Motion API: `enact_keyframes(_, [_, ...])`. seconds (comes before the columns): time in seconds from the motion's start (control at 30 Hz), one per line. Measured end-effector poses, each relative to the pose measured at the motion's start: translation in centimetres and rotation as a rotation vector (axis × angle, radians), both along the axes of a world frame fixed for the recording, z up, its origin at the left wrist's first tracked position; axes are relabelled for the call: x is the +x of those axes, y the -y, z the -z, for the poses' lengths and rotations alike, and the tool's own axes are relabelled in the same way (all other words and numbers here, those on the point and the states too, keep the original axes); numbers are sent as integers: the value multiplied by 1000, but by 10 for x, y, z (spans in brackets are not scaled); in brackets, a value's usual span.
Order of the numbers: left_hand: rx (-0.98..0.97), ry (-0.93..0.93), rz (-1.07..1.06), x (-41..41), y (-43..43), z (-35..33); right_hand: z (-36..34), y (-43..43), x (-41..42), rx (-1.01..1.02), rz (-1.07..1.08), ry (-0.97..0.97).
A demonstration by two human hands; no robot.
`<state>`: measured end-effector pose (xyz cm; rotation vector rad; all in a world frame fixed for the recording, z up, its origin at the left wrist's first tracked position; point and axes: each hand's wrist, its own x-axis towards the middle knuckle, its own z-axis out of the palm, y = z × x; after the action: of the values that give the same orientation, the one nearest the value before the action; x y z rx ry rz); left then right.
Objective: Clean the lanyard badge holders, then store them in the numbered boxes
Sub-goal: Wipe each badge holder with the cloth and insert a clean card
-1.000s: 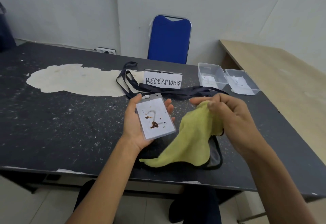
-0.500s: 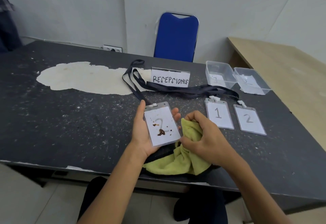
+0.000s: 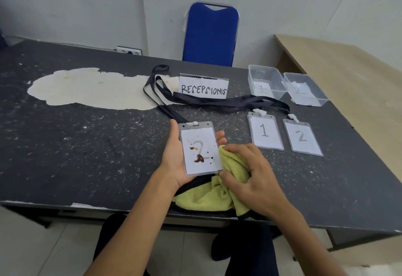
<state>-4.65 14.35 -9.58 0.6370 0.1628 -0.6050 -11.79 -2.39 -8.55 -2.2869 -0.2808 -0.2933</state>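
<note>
My left hand (image 3: 174, 158) holds a clear badge holder (image 3: 200, 148) marked 2, smeared with brown stains. My right hand (image 3: 252, 178) is bunched on a yellow-green cloth (image 3: 219, 197), which touches the holder's right edge. Two more badge holders lie flat on the dark table to the right, one marked 1 (image 3: 265, 132) and one marked 2 (image 3: 302, 138). Dark lanyards (image 3: 217, 101) run from all three across the table. Behind them stand two clear boxes, box 1 (image 3: 265, 82) and box 2 (image 3: 304, 89), each with a numbered paper inside.
A folded paper sign reading RESEPSIONIS (image 3: 203, 87) stands mid-table. The black tabletop (image 3: 76, 145) has a large worn pale patch (image 3: 91, 88) at the left. A blue chair (image 3: 210, 34) stands behind the table and a wooden table (image 3: 348, 75) adjoins at the right.
My right hand has gathered the hanging cloth into a bunch and brought it down against the right edge of the stained holder. The two other badge holders came into view.
</note>
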Motion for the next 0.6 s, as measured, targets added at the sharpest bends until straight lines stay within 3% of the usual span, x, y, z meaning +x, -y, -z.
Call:
enact_keyframes(0.37, [12,-30,53,1,7,-1,-3,10,3,31,77,3])
enact_keyframes(0.6, [142,-17,117,4,10,2,-25,17,21,-165,44,-32])
